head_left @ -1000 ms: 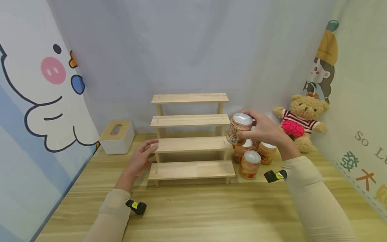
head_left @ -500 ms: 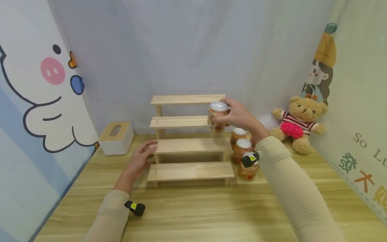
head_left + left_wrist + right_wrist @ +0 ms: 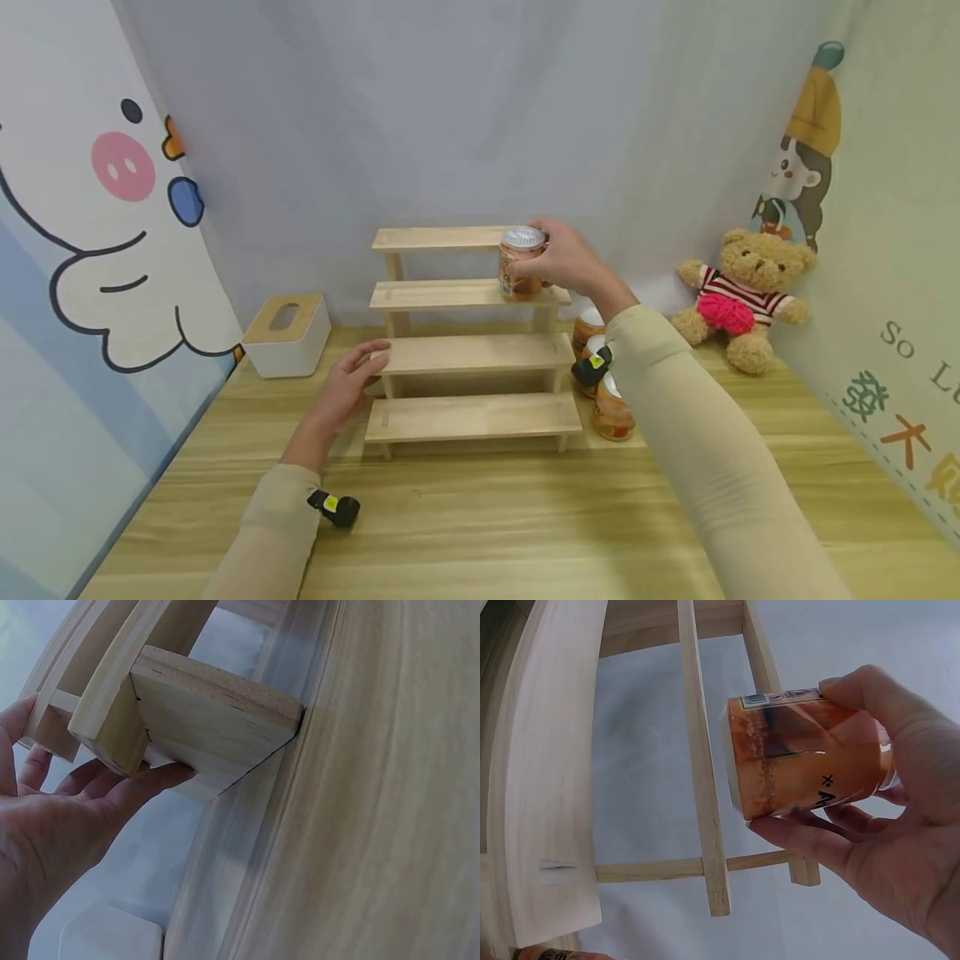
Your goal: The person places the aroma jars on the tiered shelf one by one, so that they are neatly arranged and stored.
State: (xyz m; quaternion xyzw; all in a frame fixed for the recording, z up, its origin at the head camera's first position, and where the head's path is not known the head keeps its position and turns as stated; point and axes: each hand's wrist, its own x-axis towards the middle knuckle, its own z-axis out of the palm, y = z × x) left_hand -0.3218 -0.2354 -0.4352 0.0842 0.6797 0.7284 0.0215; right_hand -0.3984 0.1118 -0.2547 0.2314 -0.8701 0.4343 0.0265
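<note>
Now holds the orange jar [image 3: 802,754] upright over the right part of the second shelf from the top [image 3: 442,294] on the wooden rack [image 3: 472,354], having come farther left and deeper in from the rack's right side, near the other jars [image 3: 615,417]. Keeps the silver lid [image 3: 523,236] uppermost and the base close to the shelf; cannot tell whether touching. Suggests a carry mostly done, with letting go not yet made.

Grips the jar in the right hand [image 3: 573,260], thumb on one side, fingers round the other. Rests the left hand [image 3: 343,396] at the rack's left end, fingers mostly extended and touching the wood, much as in the earlier views; probably steadies the rack. Leaves at least three jars on the desk [image 3: 465,525], just right of the rack, partly hidden behind the right sleeve [image 3: 712,425].

Shows a barcode [image 3: 755,700] near the jar's base and dark letters [image 3: 825,787] on the label, perhaps "x" and "A", the rest curving out of sight; gives no readable brand. Reads "So" [image 3: 892,319] on the right wall [image 3: 870,250], then an "L" cut by the picture's edge, with "發" [image 3: 867,396] and "大" [image 3: 906,437] below.
</note>
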